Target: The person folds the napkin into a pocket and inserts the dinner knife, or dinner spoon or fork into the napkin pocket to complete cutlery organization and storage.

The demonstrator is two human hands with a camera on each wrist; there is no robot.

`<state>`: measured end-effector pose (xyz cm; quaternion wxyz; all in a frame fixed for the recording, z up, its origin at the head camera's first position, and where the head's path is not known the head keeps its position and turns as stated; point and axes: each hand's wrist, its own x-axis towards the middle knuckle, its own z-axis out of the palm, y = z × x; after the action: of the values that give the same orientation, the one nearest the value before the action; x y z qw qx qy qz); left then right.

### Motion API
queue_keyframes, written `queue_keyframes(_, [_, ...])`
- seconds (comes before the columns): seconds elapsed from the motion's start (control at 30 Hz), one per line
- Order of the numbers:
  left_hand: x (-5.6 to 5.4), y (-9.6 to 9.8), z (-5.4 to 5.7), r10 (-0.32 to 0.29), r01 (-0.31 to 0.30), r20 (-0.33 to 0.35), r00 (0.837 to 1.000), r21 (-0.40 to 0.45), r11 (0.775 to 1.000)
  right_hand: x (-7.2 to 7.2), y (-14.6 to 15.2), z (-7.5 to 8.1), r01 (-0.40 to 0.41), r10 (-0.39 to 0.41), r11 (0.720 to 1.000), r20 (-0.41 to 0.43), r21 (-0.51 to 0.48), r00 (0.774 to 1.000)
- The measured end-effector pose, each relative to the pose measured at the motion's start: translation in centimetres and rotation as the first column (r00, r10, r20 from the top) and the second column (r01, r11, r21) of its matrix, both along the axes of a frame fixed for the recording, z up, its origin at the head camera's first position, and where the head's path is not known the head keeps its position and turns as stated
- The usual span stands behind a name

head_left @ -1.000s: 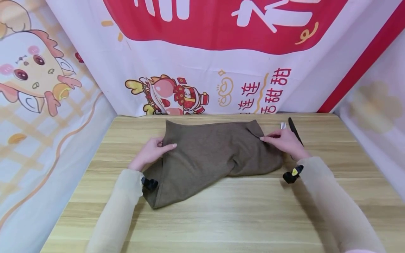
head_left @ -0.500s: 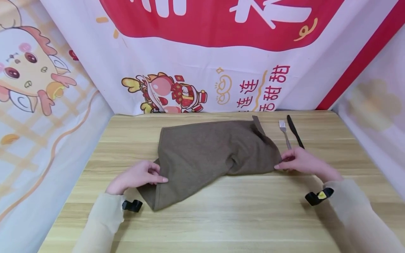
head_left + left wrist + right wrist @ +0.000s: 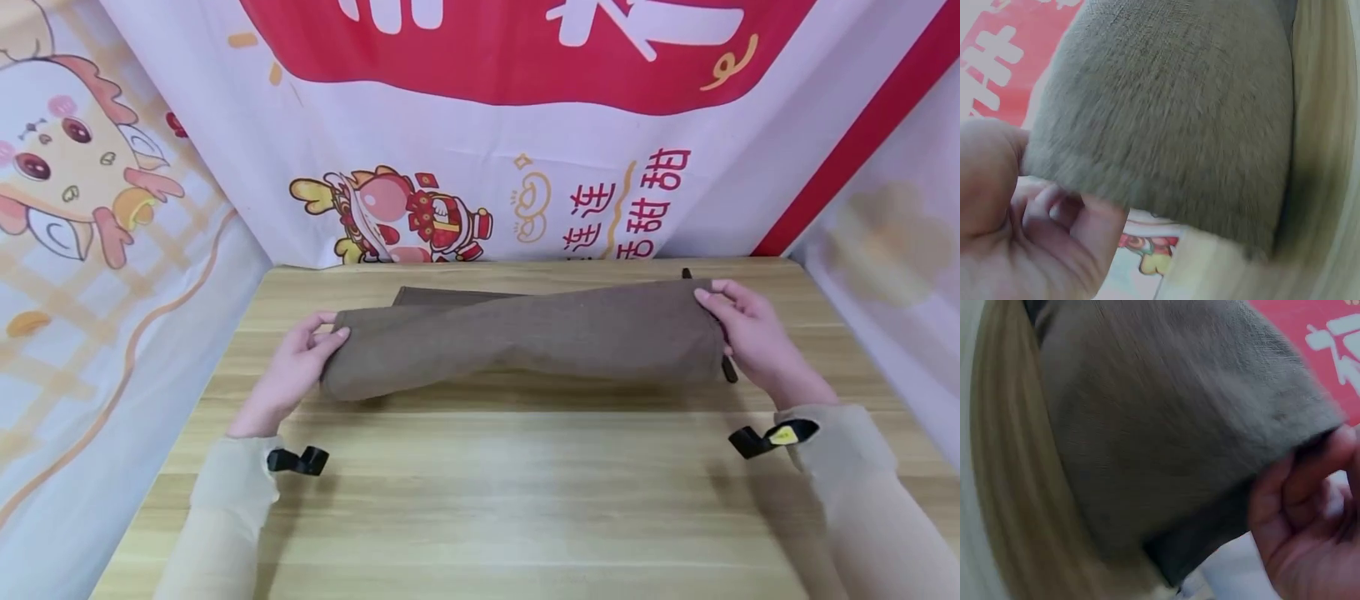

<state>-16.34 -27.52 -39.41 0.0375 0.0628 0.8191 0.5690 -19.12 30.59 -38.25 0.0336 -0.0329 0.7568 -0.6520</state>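
A brown cloth [image 3: 525, 337] is stretched between both hands, its front part lifted over the wooden table in the head view. My left hand [image 3: 296, 367] pinches its left corner between thumb and fingers. At the opposite end, my right hand [image 3: 761, 337] pinches the right corner. Part of the cloth's far edge lies on the table behind the raised part. The left wrist view has the cloth [image 3: 1166, 112] hanging from the thumb and fingers of the left hand [image 3: 1054, 219]. In the right wrist view, the fingers of the right hand [image 3: 1310, 519] grip the cloth's edge.
A black knife [image 3: 730, 369] lies at the back right of the table, mostly covered by the cloth and right hand. The wooden table [image 3: 510, 492] ends at a white and red printed curtain [image 3: 450, 125] behind, with more printed curtains at both sides.
Both hands shifted along the cloth's sides toward the person, then took its near corners and lifted them up and away. The cloth now spreads wider and covers the fork.
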Motion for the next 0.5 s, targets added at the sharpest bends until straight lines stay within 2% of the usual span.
queue_keyframes(0.07, [-0.2, -0.4, -0.5, -0.017, 0.02, 0.043, 0.999, -0.056, 0.998, -0.1, 0.2, -0.8, -0.019, 0.015, 0.998, 0.08, 0.057, 0.997])
queue_keyframes(0.1, [-0.2, -0.6, -0.9, -0.033, 0.04, 0.07, 0.997, -0.112, 0.993, 0.0, 0.2, -1.3, -0.045, 0.029, 0.99, 0.124, 0.131, 0.992])
queue_keyframes(0.2, [0.4, -1.3, -2.1, -0.114, 0.158, 0.171, 0.979, -0.271, 0.949, 0.8, 0.5, -2.8, -0.18, 0.108, 0.942, 0.253, 0.284, 0.961])
queue_keyframes(0.33, [1.6, -1.8, -2.9, -0.255, 0.344, 0.276, 0.927, -0.352, 0.871, 2.4, 1.4, -4.0, -0.335, 0.213, 0.869, 0.335, 0.363, 0.918])
queue_keyframes(0.4, [2.3, -2.0, -2.7, -0.33, 0.423, 0.3, 0.895, -0.335, 0.842, 3.2, 2.0, -4.4, -0.42, 0.294, 0.832, 0.353, 0.364, 0.888])
queue_keyframes(0.5, [3.1, -2.2, -2.1, -0.424, 0.508, 0.305, 0.853, -0.304, 0.806, 4.3, 2.9, -4.8, -0.544, 0.445, 0.759, 0.323, 0.358, 0.835])
